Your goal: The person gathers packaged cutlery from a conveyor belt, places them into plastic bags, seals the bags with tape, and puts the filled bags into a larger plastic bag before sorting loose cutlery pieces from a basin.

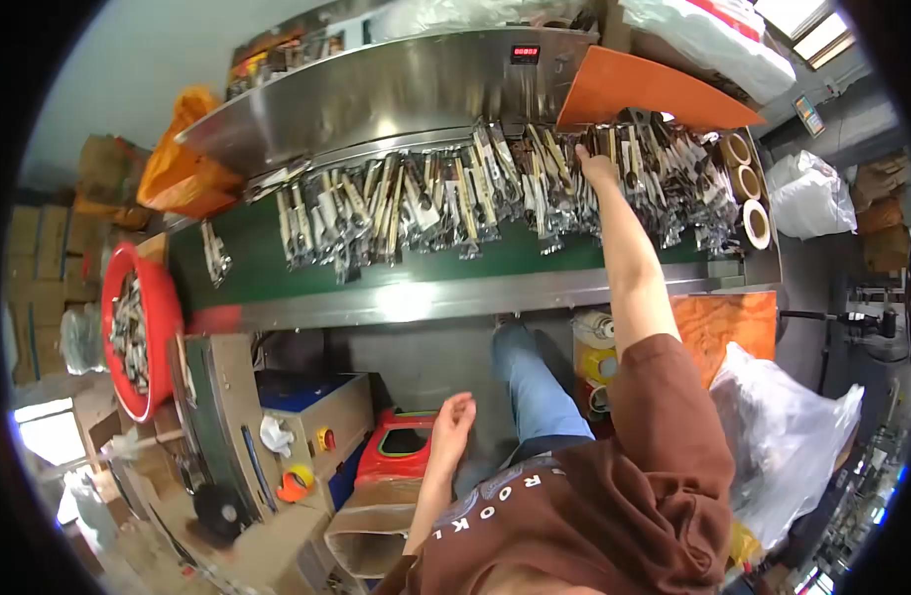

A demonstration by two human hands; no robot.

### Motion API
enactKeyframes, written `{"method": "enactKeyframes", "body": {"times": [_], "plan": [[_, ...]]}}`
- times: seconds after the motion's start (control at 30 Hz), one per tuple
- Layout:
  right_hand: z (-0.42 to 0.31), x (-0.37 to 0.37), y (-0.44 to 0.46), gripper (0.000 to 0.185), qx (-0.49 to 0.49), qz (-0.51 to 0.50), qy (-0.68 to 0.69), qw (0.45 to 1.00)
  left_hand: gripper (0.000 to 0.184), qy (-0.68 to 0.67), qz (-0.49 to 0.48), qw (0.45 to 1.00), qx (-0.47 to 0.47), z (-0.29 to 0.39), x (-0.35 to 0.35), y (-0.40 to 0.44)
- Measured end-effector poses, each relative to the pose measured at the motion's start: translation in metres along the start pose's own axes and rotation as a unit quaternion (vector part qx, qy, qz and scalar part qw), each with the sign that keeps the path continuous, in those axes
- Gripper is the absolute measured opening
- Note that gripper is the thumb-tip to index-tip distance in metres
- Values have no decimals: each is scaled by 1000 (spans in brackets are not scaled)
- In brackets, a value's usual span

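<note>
My right hand (598, 169) reaches across the green conveyor belt (267, 278) and touches a dense row of packets. These are slim clear plastic packets (465, 198) holding long pale and dark pieces, their exact kind too small to make out. Several lie side by side along the belt, piled thicker around and right of my right hand. Its fingers blend into the packets, so their grip is unclear. My left hand (455, 416) hangs low in front of my body, fingers loosely bent, nothing in it. A single packet (216, 254) lies apart at the belt's left end.
A red basin (168, 327) full of small packets stands at the left. An orange board (644, 89) leans behind the belt; tape rolls (756, 224) sit at its right end. Below are a red stool (376, 461), an open carton (361, 540) and clear plastic sheeting (783, 436).
</note>
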State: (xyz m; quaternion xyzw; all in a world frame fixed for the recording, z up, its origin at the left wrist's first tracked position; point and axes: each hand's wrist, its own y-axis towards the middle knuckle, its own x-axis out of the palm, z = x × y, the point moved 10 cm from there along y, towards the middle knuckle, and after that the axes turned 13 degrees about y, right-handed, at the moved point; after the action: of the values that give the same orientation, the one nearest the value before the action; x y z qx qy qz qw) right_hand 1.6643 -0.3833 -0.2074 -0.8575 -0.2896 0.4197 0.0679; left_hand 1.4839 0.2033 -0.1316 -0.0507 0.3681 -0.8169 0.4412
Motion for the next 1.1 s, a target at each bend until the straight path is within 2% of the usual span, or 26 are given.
{"method": "enactKeyframes", "body": {"times": [0.03, 0.07, 0.1, 0.17, 0.27, 0.37, 0.4, 0.5, 0.53, 0.63, 0.77, 0.8, 0.83, 0.87, 0.9, 0.93, 0.97, 1.0, 1.03, 1.1], "plan": [[3, 16, 19, 80, 31, -33, -12, 999, 33, -25, -19, 1000, -1, 31, 1, 21], [15, 23, 29, 93, 73, -20, -56, 996, 32, -49, -37, 998, -3, 62, -3, 41], [27, 27, 38, 109, 115, 22, -86, 989, 31, -72, -54, 996, -4, 86, -5, 57], [11, 15, 13, 120, 127, 98, -120, 980, 30, -82, -37, 996, -6, 104, -19, 90], [2, 14, 10, 116, 151, 114, -182, 965, 30, -63, -6, 998, -8, 119, -47, 125], [6, 8, 13, 110, 213, 74, -144, 964, 28, -52, 8, 999, -11, 128, -73, 154], [1, 3, 10, 103, 215, 86, -136, 963, 28, -53, 6, 999, -3, 124, -80, 166], [-5, 6, 15, 99, 206, 82, -200, 954, 29, -73, -9, 997, -7, 118, -101, 201], [-18, 4, 9, 96, 207, 109, -244, 941, 30, -76, -14, 997, -16, 114, -107, 213], [-26, 12, 6, 94, 221, 124, -265, 930, 31, -68, -24, 997, 1, 121, -132, 243], [-16, 27, 12, 93, 185, 107, -298, 930, 30, -104, -14, 994, 20, 125, -169, 280], [-14, 34, 11, 91, 160, 102, -280, 941, 27, -90, 19, 995, 35, 135, -190, 289], [-13, 43, 9, 87, 149, 78, -259, 951, 25, -72, 70, 990, 99, 131, -214, 306], [6, 44, 17, 83, 134, 130, -245, 951, 25, -1, 169, 979, 118, 143, -252, 316], [25, 57, 24, 80, 151, 61, -137, 977, 26, 125, 237, 956, 119, 160, -293, 327], [5, 62, 11, 78, 114, 105, -167, 974, 26, 129, 301, 933, 150, 171, -334, 337], [-20, 71, -8, 76, 109, 93, -136, 980, 27, 175, 344, 909, 155, 181, -371, 351], [-50, 81, -29, 75, 104, 81, -104, 986, 34, 333, 395, 841, 163, 191, -405, 368], [-48, 98, -30, 76, 79, 98, -54, 991, 45, 388, 388, 821, 158, 196, -434, 390], [-62, 136, -48, 72, 103, 75, -68, 989, 57, 511, 393, 747, 163, 200, -474, 435]]}}
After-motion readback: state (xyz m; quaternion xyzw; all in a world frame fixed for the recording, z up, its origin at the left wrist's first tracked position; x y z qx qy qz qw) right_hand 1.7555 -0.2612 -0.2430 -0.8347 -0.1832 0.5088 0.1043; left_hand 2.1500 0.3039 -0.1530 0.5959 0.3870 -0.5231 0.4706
